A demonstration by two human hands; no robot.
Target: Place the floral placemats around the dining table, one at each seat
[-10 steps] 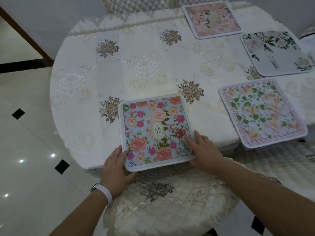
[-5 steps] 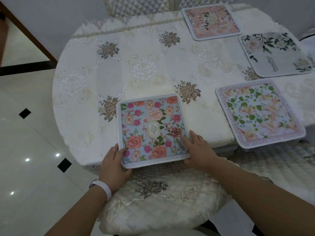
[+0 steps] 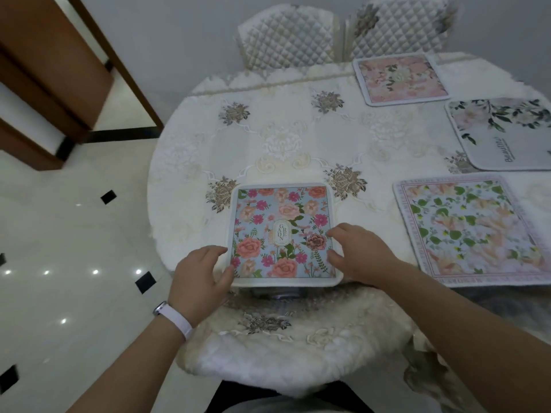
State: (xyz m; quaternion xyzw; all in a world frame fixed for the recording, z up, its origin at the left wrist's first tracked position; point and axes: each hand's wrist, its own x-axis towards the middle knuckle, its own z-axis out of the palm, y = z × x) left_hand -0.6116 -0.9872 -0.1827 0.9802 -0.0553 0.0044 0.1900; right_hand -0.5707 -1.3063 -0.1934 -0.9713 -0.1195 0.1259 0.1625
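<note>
I see the blue GARDEN placemat flat at the near edge of the dining table, just beyond the chair cushion — left hand with thumb on its near-left corner, pinching or not I can't tell; right hand loosely curled over its right edge, holding nothing. Green-leaf placemat lies apart, rightward.

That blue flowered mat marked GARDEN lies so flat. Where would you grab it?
By its near edge, coming from the seat side: the blue GARDEN placemat lies flat, but that edge seems to jut just past the table rim, leaving room to pinch it.
</note>
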